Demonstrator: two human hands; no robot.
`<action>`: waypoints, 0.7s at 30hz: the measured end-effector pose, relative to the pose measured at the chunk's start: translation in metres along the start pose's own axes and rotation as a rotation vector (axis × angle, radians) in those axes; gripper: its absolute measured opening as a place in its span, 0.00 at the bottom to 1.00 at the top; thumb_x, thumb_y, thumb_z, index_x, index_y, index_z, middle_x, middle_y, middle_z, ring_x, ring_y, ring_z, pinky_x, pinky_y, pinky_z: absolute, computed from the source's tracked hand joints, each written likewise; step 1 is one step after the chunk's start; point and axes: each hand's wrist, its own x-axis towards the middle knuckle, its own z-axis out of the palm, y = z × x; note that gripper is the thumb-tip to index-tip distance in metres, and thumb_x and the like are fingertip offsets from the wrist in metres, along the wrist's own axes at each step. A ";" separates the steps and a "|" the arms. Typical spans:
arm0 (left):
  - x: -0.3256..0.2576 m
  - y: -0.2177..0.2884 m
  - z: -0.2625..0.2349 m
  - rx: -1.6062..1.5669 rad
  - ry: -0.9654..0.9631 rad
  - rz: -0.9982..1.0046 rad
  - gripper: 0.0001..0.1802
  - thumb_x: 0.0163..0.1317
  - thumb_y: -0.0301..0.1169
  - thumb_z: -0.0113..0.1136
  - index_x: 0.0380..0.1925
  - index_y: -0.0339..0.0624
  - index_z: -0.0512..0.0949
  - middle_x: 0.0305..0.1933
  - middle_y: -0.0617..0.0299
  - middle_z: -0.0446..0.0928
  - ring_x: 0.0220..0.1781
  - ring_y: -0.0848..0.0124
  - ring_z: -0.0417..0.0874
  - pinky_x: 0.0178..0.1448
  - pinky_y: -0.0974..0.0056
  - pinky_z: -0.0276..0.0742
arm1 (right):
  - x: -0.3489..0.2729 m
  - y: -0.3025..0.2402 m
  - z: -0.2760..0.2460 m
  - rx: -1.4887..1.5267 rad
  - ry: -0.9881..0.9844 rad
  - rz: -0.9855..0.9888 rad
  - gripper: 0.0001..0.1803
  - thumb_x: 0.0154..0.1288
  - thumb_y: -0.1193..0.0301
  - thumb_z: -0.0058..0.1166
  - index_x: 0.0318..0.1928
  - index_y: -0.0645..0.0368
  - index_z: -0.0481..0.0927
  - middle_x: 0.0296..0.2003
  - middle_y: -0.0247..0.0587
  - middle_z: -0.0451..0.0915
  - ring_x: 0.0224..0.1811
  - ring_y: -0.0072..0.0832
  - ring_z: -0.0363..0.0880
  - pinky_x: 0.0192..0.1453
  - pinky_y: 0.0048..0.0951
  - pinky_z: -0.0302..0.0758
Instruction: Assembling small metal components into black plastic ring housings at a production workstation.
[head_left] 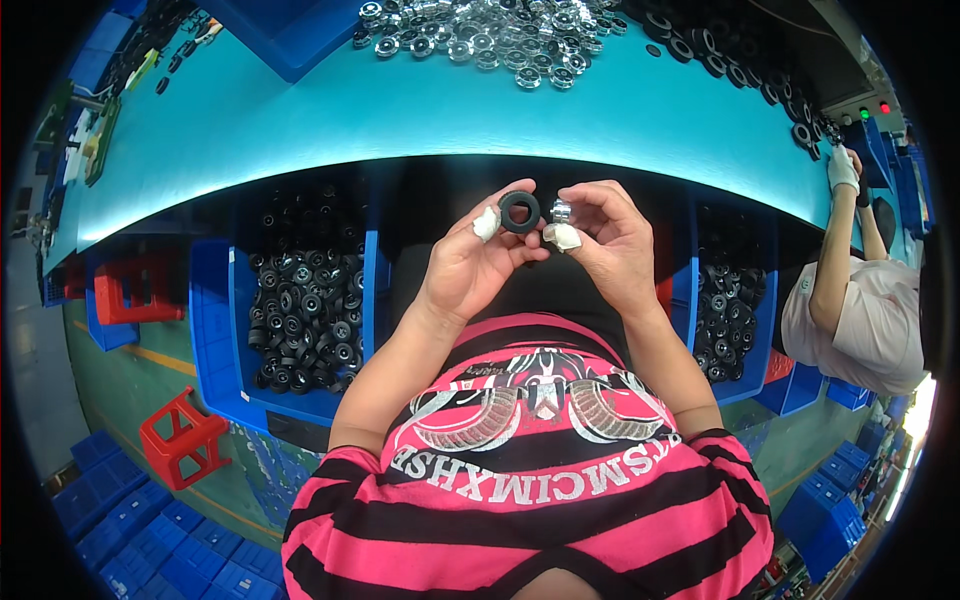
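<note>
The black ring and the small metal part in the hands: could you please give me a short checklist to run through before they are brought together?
1. Black ring gripped in the left hand, hole facing the camera: ok.
2. Small metal part held at the fingertips of the right hand: ok.
3. The two parts close, side by side: ok; whether they touch: cannot tell.
4. Metal part turned the right way: cannot tell, too small.
5. White wrap on the thumbs in place: ok.
6. More black rings in the blue bin to the left: ok.
</note>
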 end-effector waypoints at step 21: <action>-0.003 -0.002 0.020 0.333 0.127 0.055 0.27 0.73 0.31 0.48 0.70 0.33 0.67 0.57 0.58 0.78 0.56 0.69 0.78 0.58 0.62 0.74 | 0.006 -0.004 0.015 -0.423 0.028 -0.255 0.19 0.49 0.84 0.68 0.44 0.59 0.86 0.41 0.39 0.80 0.31 0.23 0.83 0.36 0.24 0.81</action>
